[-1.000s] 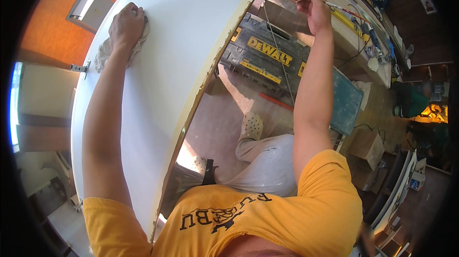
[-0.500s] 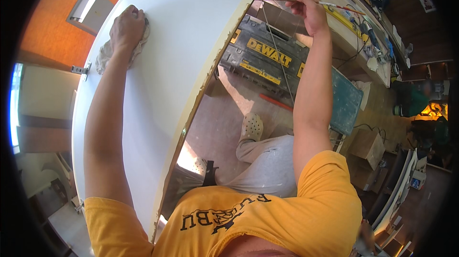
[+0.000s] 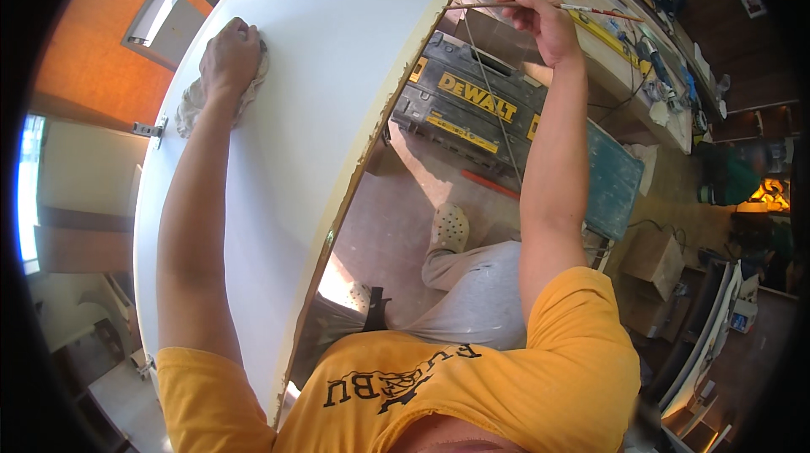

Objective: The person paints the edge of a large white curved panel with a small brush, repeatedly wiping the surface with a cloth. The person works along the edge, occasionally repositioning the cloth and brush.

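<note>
Slim red-and-white-handled tool, probably a fine brush (tip too small to confirm), pinched in right hand, tip by ragged edge of white panel | left hand closed over crumpled grey rag on panel | black toolbox lower, beside workbench; yellow spirit level on workbench.

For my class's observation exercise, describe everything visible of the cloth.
The cloth is pale grey, apparently soft fabric, crumpled into loose folds. It lies against the white panel, near its left edge and a metal hinge. The left hand covers its middle, fingers curled; folds show on both sides of the wrist.
</note>
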The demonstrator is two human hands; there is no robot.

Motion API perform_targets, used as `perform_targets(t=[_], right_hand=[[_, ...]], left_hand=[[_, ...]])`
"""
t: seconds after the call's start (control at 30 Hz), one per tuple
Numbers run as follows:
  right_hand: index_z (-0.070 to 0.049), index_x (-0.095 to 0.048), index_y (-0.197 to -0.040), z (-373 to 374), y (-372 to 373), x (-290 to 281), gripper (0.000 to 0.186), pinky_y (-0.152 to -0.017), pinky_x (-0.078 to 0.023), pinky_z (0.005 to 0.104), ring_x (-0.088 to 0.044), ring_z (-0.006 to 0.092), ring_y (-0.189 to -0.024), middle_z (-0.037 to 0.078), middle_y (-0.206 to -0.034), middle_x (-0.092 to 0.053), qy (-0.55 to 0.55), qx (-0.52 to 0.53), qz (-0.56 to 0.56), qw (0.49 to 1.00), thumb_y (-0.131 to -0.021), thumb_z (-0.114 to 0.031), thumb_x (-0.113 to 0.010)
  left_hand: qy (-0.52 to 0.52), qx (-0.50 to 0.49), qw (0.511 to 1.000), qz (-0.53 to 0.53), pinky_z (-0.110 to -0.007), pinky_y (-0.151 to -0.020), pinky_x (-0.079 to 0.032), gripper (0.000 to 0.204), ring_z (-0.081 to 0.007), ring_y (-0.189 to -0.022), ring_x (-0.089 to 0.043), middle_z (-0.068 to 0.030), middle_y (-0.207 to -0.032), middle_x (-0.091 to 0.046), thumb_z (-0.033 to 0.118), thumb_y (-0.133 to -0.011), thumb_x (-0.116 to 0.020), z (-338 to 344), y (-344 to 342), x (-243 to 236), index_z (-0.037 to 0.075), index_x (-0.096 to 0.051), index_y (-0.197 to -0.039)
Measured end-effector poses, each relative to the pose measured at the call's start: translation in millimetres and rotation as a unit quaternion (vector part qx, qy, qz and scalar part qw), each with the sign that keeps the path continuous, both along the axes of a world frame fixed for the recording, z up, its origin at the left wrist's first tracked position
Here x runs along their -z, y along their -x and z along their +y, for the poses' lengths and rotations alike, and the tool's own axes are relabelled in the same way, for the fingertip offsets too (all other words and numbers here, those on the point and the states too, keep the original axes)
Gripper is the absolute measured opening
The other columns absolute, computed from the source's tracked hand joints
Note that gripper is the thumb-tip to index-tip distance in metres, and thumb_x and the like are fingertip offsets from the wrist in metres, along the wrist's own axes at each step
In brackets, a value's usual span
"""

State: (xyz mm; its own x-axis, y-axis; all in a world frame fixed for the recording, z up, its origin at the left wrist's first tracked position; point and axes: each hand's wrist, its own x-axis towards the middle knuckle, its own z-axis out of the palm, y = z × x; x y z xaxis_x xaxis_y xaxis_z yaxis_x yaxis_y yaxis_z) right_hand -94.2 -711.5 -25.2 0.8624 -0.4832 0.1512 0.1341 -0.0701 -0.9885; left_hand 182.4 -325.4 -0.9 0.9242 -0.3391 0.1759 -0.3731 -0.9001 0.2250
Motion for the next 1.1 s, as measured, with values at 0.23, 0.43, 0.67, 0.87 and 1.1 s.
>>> perform_targets(t=[0.23, 0.43, 0.67, 0.87, 1.1], right_hand=[[-0.003, -0.072, -0.118, -2, 14, -29, 0.032, -0.065, -0.048, 0.0197, -0.061, 0.0063, -0.074, 0.004, -0.099, -0.075, -0.030, -0.006, -0.111, 0.993, -0.101, -0.027, -0.060], [-0.010, -0.063, -0.113, 108, -70, -58, 0.037, -0.070, -0.054, 0.0254, -0.065, 0.0081, -0.073, 0.002, -0.098, -0.072, 0.047, 0.078, -0.256, 0.962, -0.103, -0.046, -0.062], [-0.006, -0.067, -0.095, 268, -63, -90, 0.021, -0.078, -0.058, 0.0378, -0.073, 0.0280, -0.089, 0.012, -0.087, -0.071, 0.104, 0.077, -0.364, 0.922, -0.090, -0.024, -0.076], [-0.008, -0.066, -0.118, 297, -72, -100, 0.046, -0.095, -0.052, 0.0361, -0.060, 0.0263, -0.116, 0.012, -0.130, -0.055, 0.022, 0.038, -0.417, 0.908, -0.084, -0.032, -0.085], [-0.009, -0.055, -0.130, 315, -49, -133, 0.045, -0.096, -0.053, 0.0379, -0.063, 0.0267, -0.107, 0.012, -0.119, -0.062, -0.078, 0.016, -0.409, 0.909, -0.090, -0.019, -0.074]], left_hand=[[0.003, 0.013, 1.000, -0.009, -0.047, -0.095, -0.052, 0.037, -0.0367, -0.112, -0.067, -0.0134, -0.116, -0.074, 0.041, -0.100, -0.053, -5, 0, 0, 0.014, -0.071, -0.117], [0.221, 0.103, 0.968, -0.054, -0.044, -0.082, -0.053, 0.037, -0.0337, -0.095, -0.070, -0.0192, -0.105, -0.073, 0.035, -0.106, -0.050, 16, 3, -2, 0.005, -0.070, -0.114], [0.610, 0.197, 0.707, 0.300, -0.023, -0.068, -0.043, 0.048, -0.0067, -0.076, -0.051, 0.0031, -0.085, -0.053, 0.042, -0.112, -0.045, -11, 143, -95, 0.001, -0.058, -0.133], [0.655, 0.177, 0.682, 0.273, -0.027, -0.082, -0.053, 0.058, -0.0126, -0.091, -0.061, -0.0051, -0.104, -0.060, 0.042, -0.110, -0.046, -5, 172, -133, 0.000, -0.044, -0.151], [0.548, 0.186, 0.810, 0.097, -0.043, -0.100, -0.053, 0.040, -0.0213, -0.115, -0.062, -0.0105, -0.112, -0.064, 0.030, -0.109, -0.052, 12, 99, -166, 0.008, -0.052, -0.142]])
